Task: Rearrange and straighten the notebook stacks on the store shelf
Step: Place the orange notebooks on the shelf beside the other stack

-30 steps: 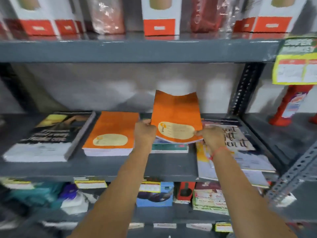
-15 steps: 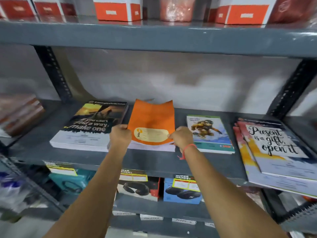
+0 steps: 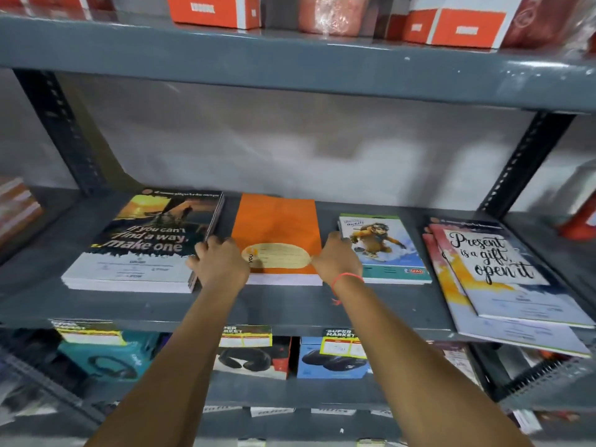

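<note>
Shelf (image 3: 290, 312): grey metal, middle level of a rack; carries four notebook stacks in a row.
Upper shelf (image 3: 290, 72): grey metal, loaded with orange-and-white boxes (image 3: 214, 9) and plastic-wrapped goods.
Lower shelf: boxed headphones (image 3: 106, 358) and other packs behind yellow price tags (image 3: 245, 337).
Dark stack (image 3: 142, 243): far left of the row, thick, lying flat, cover reading "If you can't find a way, make one"; right edge just beside the left hand.
"Present is a gift" stack (image 3: 503, 275): far right, fanned and askew, front edges hanging past the shelf lip.
Orange stack (image 3: 275, 224): between the dark stack and the cartoon stack, lying flat, top cover orange with a pale oval label, white page edges facing front.
Cartoon stack (image 3: 383, 250): right of the orange stack, thin, flat, left edge touching the right hand.
Left hand (image 3: 219, 262): pressed on the front left corner of the orange stack, fingers curled over its left edge.
Right hand (image 3: 337, 258): pressed on the front right corner of the orange stack, red thread (image 3: 345, 279) at the wrist.
Grip: both hands closed onto the orange stack from either side, squeezing it between them.
</note>
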Available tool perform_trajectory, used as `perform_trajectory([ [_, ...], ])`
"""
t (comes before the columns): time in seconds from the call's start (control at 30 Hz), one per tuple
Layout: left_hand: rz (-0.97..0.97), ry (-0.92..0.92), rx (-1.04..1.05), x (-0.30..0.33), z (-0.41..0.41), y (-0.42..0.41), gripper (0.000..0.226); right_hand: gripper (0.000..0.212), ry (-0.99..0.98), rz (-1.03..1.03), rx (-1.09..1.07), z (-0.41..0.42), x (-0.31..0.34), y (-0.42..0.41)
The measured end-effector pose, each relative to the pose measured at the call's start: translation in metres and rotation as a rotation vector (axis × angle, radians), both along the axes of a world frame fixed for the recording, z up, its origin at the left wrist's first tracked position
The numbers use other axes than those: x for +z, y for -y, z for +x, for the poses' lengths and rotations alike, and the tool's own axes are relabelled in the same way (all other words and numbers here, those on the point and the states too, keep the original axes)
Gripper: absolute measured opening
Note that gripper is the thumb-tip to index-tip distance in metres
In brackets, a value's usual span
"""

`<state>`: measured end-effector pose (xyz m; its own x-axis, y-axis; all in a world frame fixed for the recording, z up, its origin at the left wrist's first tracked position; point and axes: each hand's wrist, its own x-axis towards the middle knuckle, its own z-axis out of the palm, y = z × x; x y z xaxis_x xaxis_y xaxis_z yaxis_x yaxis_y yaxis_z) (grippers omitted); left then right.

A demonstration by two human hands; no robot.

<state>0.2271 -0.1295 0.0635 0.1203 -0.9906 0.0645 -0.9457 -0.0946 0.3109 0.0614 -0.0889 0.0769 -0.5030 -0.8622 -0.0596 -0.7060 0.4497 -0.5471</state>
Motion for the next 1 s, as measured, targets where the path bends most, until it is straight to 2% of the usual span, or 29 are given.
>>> perform_trajectory([
  [0.1,-0.188,-0.01,-0.105,0.007,-0.03,-0.007,0.043,0.031,-0.013,-0.141,-0.067,-0.023,0.004,-0.011],
  [0.17,-0.263,-0.038,-0.214,0.013,-0.061,-0.018,0.051,0.029,-0.016,-0.222,-0.159,-0.049,0.008,-0.02],
  [0.27,-0.323,-0.093,-0.42,0.018,-0.12,-0.037,0.051,0.027,-0.024,-0.283,-0.291,-0.1,0.007,-0.042],
  [0.33,-0.299,-0.197,-0.573,0.017,-0.158,-0.051,0.046,0.027,0.0,-0.286,-0.353,-0.13,0.005,-0.058],
  [0.47,-0.057,-0.551,-0.753,0.012,-0.237,-0.095,0.031,0.032,0.019,-0.226,-0.499,-0.195,-0.006,-0.098],
  [0.53,0.092,-0.641,-0.76,0.005,-0.277,-0.116,0.026,0.031,0.02,-0.151,-0.562,-0.231,-0.013,-0.12],
  [0.63,0.258,-0.646,-0.708,-0.006,-0.316,-0.129,0.015,0.036,0.01,-0.007,-0.55,-0.27,-0.025,-0.146],
  [0.73,0.373,-0.56,-0.63,-0.013,-0.348,-0.136,0.03,0.044,-0.036,0.122,-0.507,-0.306,-0.035,-0.165],
  [0.77,0.411,-0.558,-0.604,-0.013,-0.353,-0.138,0.026,0.046,-0.045,0.158,-0.512,-0.315,-0.037,-0.169],
  [0.8,0.435,-0.568,-0.577,-0.013,-0.356,-0.138,0.012,0.046,-0.037,0.184,-0.526,-0.325,-0.04,-0.172],
  [0.9,0.463,-0.602,-0.435,-0.021,-0.368,-0.134,0.033,0.04,0.054,0.183,-0.581,-0.346,-0.041,-0.179],
  [0.97,0.469,-0.66,-0.367,-0.023,-0.37,-0.131,0.018,0.036,0.073,0.151,-0.608,-0.355,-0.038,-0.18],
  [1.0,0.478,-0.717,-0.323,-0.024,-0.372,-0.13,0.019,0.035,0.092,0.129,-0.63,-0.361,-0.038,-0.179],
])
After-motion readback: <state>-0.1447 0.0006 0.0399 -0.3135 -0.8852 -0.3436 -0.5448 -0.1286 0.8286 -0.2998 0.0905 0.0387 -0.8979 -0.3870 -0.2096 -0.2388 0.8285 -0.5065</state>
